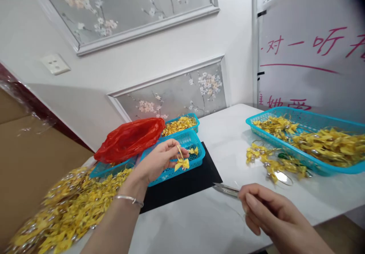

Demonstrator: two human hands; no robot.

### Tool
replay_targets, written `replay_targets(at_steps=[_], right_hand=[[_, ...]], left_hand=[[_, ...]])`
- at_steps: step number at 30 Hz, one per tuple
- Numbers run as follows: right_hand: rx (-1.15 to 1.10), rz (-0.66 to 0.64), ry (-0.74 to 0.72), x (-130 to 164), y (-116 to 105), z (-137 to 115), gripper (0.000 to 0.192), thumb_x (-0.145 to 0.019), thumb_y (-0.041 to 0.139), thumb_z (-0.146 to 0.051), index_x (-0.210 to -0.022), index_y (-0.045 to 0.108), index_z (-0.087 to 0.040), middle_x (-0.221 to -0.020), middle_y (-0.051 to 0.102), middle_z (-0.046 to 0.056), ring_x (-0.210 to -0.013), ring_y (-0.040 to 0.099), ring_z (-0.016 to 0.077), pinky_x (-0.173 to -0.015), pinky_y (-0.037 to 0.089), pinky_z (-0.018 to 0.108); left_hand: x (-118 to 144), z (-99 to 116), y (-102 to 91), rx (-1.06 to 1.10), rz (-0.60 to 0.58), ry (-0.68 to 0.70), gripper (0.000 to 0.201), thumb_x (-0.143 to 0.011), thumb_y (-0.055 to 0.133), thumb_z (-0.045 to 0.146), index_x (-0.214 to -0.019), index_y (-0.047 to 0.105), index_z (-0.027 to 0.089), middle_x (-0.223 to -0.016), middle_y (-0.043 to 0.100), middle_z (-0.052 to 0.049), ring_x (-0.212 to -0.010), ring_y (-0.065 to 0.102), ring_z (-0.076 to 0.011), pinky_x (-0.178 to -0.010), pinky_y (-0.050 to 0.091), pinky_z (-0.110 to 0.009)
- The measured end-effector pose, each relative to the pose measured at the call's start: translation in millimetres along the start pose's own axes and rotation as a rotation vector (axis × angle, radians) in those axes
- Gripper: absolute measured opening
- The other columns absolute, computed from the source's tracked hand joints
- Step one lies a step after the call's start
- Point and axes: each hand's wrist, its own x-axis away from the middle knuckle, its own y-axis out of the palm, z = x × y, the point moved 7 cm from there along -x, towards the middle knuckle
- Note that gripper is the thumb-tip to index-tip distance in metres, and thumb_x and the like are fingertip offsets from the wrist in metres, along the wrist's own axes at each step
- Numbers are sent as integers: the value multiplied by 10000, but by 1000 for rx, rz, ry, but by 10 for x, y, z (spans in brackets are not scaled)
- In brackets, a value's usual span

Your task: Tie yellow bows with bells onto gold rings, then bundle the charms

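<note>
My left hand (159, 161) is raised over a small blue basket (196, 162) and pinches a yellow ribbon bow (181, 162) between thumb and fingers. Another yellow bow (194, 151) lies inside that basket. My right hand (268, 212) is low at the front right, closed around a small pair of metal scissors (226, 189) whose blades point left over the white table (216, 223). A silver bracelet sits on my left wrist.
A heap of yellow bows (68, 208) lies at the front left. A red plastic bag (129, 138) and a second basket of bows (181, 124) stand behind. A large blue tray (306, 123) of bows sits right, loose bows (273, 162) before it. A black mat (185, 183) lies beneath the small basket.
</note>
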Motion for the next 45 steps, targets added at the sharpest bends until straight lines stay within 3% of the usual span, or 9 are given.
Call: replay_targets(at_steps=[4, 8, 12, 17, 22, 28, 35, 40, 45], right_hand=[[142, -78, -16, -1, 220, 0, 416, -836, 595, -592, -894, 663, -186, -649, 490, -18, -561, 485, 126, -553, 330, 254], [281, -106, -8, 28, 495, 67, 419, -863, 534, -577, -955, 645, -184, -608, 478, -24, -556, 461, 132, -538, 336, 251], [451, -210, -56, 91, 803, 122, 283, -882, 538, -466, -843, 604, -194, -622, 454, -27, -561, 404, 122, -520, 323, 243], [516, -219, -138, 172, 1013, 88, 328, -921, 488, -442, -712, 537, -195, -623, 460, -17, -556, 382, 117, -500, 301, 243], [530, -210, -159, 232, 1121, 60, 346, -935, 467, -451, -720, 566, -199, -630, 474, -12, -548, 394, 116, -497, 312, 245], [568, -210, -189, 275, 1225, 34, 355, -929, 487, -461, -702, 565, -200, -632, 482, -7, -532, 374, 116, -463, 287, 240], [481, -241, -81, 303, 1310, 145, 388, -929, 480, -504, -703, 525, -192, -583, 380, -39, -530, 322, 106, -479, 268, 235], [485, -265, -43, 318, 1314, 190, 312, -885, 583, -463, -735, 596, -190, -626, 431, -33, -544, 330, 97, -483, 255, 238], [411, -299, 49, 367, 1331, 295, 356, -889, 569, -501, -722, 546, -188, -607, 372, -46, -546, 335, 100, -510, 247, 254]], left_hand=[[433, 6, 162, 55, 75, 47, 212, -918, 538, 399, -826, 483, 216, -969, 714, -64, -948, 644, -198, -612, 444, -230], [845, -6, 310, -47, 175, 111, 180, -942, 487, 363, -859, 548, 216, -930, 712, -45, -748, 609, -157, -631, 463, -266], [1138, -46, 366, -117, 213, 163, 212, -952, 461, 370, -882, 600, 227, -863, 696, -33, -698, 585, -158, -599, 452, -260], [1366, -173, 281, -5, 228, 160, 176, -943, 491, 360, -885, 616, 250, -905, 698, -15, -729, 615, -150, -625, 483, -227], [1503, -394, 205, 221, 193, 125, 179, -860, 635, 340, -1033, 643, 292, -1039, 706, -23, -989, 638, -200, -795, 518, -239], [1566, -640, 229, 297, 183, 8, 109, -780, 721, 322, -852, 729, 240, -778, 699, -13, -691, 608, -155, -631, 495, -222], [1651, -771, 270, 411, 161, -17, 77, -761, 755, 292, -831, 733, 269, -766, 686, 25, -724, 592, -131, -658, 473, -197], [1681, -788, 253, 446, 210, -4, 56, -778, 737, 289, -817, 737, 248, -764, 706, 13, -709, 602, -133, -663, 484, -205], [1726, -764, 244, 420, 346, 41, 47, -760, 742, 278, -782, 731, 238, -727, 707, 7, -676, 601, -144, -612, 487, -202]])
